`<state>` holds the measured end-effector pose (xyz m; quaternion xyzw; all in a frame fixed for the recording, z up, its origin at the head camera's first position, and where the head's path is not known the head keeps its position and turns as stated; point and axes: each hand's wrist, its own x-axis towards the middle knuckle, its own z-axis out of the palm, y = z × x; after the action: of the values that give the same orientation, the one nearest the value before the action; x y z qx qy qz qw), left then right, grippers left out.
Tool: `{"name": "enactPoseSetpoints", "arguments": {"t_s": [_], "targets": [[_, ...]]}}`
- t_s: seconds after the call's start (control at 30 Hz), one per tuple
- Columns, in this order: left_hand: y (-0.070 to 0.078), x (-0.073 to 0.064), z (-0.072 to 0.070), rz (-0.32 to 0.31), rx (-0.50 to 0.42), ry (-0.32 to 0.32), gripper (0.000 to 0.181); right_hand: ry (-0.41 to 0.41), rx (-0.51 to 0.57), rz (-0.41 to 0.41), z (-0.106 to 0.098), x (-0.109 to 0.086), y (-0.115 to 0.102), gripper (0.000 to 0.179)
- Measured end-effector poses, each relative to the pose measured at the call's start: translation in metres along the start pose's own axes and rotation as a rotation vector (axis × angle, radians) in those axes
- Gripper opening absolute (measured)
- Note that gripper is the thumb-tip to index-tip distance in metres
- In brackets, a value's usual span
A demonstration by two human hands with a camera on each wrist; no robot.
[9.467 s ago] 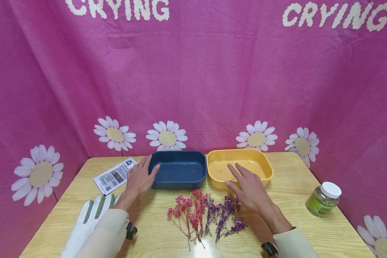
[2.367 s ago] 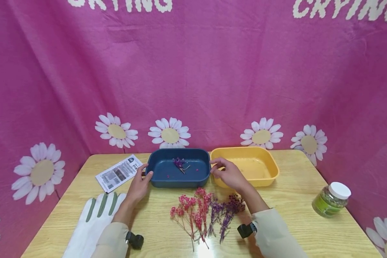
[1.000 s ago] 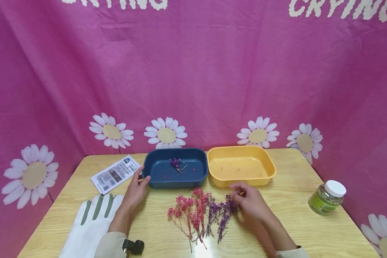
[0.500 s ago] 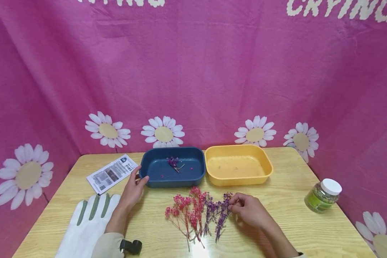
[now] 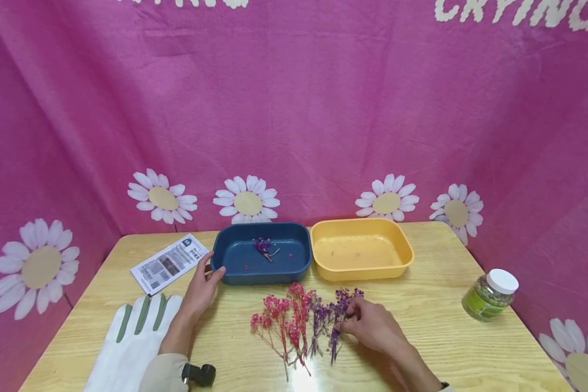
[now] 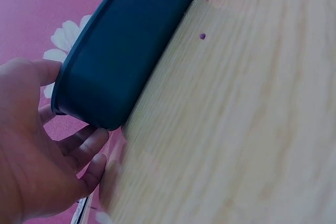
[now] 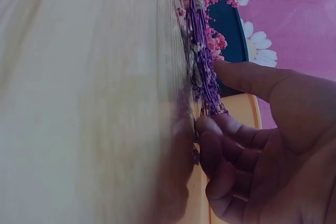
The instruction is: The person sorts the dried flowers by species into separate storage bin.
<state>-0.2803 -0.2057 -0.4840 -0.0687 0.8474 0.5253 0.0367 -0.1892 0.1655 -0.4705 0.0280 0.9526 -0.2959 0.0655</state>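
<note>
My left hand [image 5: 202,288] holds the left end of a dark blue tray [image 5: 269,279], thumb at the rim and fingers against its outer side. Inside the tray lies a small purple dried-flower sprig [image 5: 262,246] with a few loose pink bits. My right hand [image 5: 374,326] has its thumb and curled fingers about the rightmost purple dried flowers [image 5: 342,305] on the table; in the right wrist view the stems [image 7: 202,77] run between thumb and index finger. Just left of them lie another purple bunch [image 5: 319,316] and several pink dried-flower sprigs [image 5: 294,313].
A yellow tray [image 5: 362,275] stands against the blue one's right end. At the right is a white-lidded jar [image 5: 490,296]. A printed packet [image 5: 169,264] and a white glove with green stripes [image 5: 127,348] lie at the left. A pink daisy curtain [image 5: 294,136] surrounds the table.
A purple sprig has come into the blue tray since the first frame. My right hand has moved from the trays down to the purple flowers, which shift slightly. My left hand stays at the blue tray.
</note>
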Motion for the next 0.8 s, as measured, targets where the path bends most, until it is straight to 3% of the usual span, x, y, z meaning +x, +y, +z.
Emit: {"name": "enactPoseSetpoints", "arguments": {"t_s": [0.27, 0.8], "targets": [[0.0001, -0.0007, 0.0015, 0.006, -0.002, 0.004, 0.061, 0.003, -0.085, 0.008, 0.0018, 0.0010, -0.0006, 0.046], [-0.0019, 0.0004, 0.0026, -0.001, 0.001, 0.008, 0.064, 0.008, -0.116, -0.030, 0.0002, -0.0006, 0.0018, 0.035]]}}
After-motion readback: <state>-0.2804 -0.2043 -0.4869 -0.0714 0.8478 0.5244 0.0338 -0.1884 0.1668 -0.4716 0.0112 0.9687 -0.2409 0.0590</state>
